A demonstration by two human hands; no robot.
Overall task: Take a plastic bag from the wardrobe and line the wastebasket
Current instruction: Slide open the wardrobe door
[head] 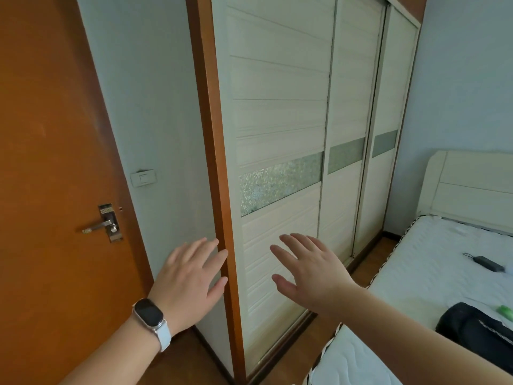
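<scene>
**Both hands up at the shut wardrobe point(347, 107)**

Left hand point(191, 276) by the brown frame point(213, 134), right hand point(311, 270) before the nearest sliding door point(277, 107), fingers point(194, 247) spread, holding nothing. Plastic bag and wastebasket unseen. Risk: flat palms slipping on the ribbed panel.

I have both arms stretched forward, palms turned away; my left hand point(191, 276) and right hand point(311, 269) spread flat with straight fingers, holding nothing.

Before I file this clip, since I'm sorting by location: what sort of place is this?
Most likely a bedroom. A bare white mattress with a cream headboard stands beside a sliding-door wardrobe, and a wooden door is on the left.
</scene>
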